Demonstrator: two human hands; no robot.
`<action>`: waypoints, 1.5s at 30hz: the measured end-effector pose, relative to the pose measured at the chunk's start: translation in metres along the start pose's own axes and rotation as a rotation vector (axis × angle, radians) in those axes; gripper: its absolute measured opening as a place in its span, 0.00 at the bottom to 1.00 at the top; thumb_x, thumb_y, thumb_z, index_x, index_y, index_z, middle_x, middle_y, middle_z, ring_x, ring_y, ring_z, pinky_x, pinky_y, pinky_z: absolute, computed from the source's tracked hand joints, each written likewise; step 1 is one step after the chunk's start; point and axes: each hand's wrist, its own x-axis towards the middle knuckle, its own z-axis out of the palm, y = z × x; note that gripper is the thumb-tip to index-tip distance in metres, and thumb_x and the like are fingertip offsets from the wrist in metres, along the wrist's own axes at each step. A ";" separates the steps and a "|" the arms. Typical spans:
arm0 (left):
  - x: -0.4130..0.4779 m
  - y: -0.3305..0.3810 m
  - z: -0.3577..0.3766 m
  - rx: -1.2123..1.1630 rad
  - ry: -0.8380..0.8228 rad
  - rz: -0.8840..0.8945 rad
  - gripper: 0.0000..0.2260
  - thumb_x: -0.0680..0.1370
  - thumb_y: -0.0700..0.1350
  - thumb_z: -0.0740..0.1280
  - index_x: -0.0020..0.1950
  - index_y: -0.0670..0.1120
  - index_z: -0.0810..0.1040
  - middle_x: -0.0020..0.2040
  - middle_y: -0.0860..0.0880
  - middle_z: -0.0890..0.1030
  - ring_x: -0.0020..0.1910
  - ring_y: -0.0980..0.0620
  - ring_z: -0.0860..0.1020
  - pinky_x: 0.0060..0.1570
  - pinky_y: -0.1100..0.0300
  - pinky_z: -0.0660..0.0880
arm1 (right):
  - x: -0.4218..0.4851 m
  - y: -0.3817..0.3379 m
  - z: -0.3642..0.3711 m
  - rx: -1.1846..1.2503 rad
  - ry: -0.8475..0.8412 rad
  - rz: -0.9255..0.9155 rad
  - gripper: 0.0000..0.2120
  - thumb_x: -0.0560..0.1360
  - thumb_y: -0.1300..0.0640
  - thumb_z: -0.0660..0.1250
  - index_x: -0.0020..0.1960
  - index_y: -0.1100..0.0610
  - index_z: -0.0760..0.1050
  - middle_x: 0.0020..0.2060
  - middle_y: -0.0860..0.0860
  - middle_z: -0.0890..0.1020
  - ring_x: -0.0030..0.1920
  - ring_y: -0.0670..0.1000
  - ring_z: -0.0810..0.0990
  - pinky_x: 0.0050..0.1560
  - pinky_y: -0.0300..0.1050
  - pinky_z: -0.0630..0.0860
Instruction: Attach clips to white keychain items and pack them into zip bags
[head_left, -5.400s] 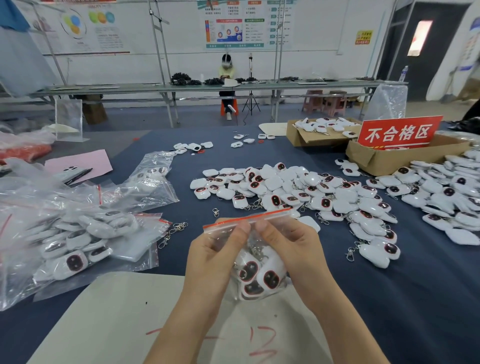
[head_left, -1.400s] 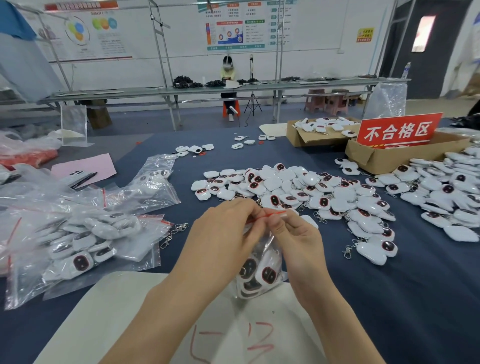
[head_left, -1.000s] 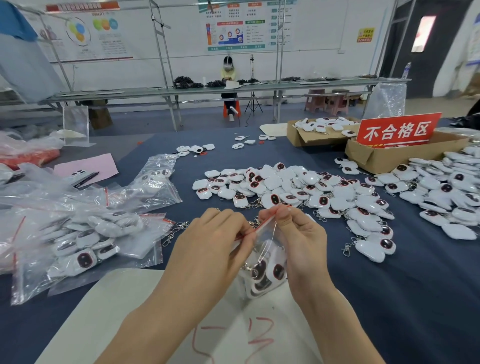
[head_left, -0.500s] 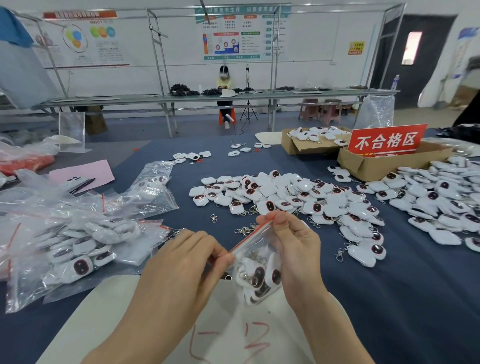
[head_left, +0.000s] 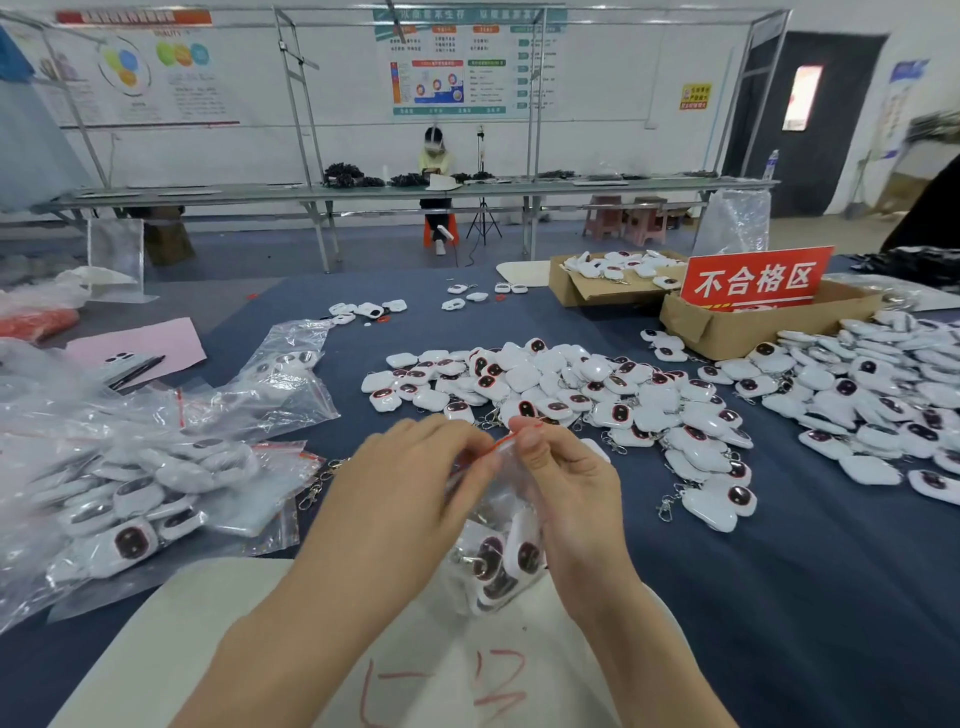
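Head view: left hand (head_left: 400, 499), right hand (head_left: 571, 493) pinching zip bag (head_left: 496, 564) at red edge; bare tablecloth (head_left: 831, 597) rightward.

1. A white wall (head_left: 332, 145) spans the far side, with a teal chart poster (head_left: 467, 62) at 12 o'clock and a circle-diagram poster (head_left: 140, 67) at 10 o'clock.
2. A dark door (head_left: 841, 130) with a bright pane (head_left: 802, 96) stands at 2 o'clock.
3. A long metal-framed workbench (head_left: 260, 191) runs along the wall. A person (head_left: 435, 161) sits at it at 12 o'clock, beside a tripod (head_left: 483, 218).
4. Pink stools (head_left: 623, 218) stand at 1 o'clock on the grey floor (head_left: 249, 254).
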 end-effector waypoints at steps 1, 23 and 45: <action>0.005 0.005 0.002 0.019 -0.007 -0.001 0.18 0.79 0.63 0.53 0.53 0.57 0.78 0.49 0.59 0.79 0.52 0.55 0.76 0.51 0.55 0.72 | 0.000 0.000 0.001 0.020 0.000 0.008 0.12 0.65 0.43 0.74 0.39 0.51 0.86 0.48 0.45 0.87 0.51 0.45 0.85 0.50 0.37 0.79; -0.026 -0.021 0.018 -0.244 0.214 -0.178 0.18 0.72 0.68 0.58 0.41 0.55 0.75 0.42 0.65 0.80 0.39 0.62 0.76 0.33 0.63 0.67 | 0.000 0.002 -0.023 -0.238 -0.077 0.019 0.16 0.71 0.33 0.67 0.48 0.42 0.82 0.42 0.44 0.85 0.45 0.47 0.84 0.45 0.42 0.80; 0.014 0.072 0.109 -0.881 -0.376 -0.278 0.22 0.73 0.64 0.70 0.63 0.59 0.72 0.48 0.56 0.85 0.48 0.56 0.83 0.53 0.59 0.78 | -0.026 -0.030 -0.103 -0.223 0.234 0.331 0.16 0.77 0.38 0.68 0.49 0.50 0.84 0.43 0.54 0.88 0.43 0.56 0.88 0.35 0.51 0.84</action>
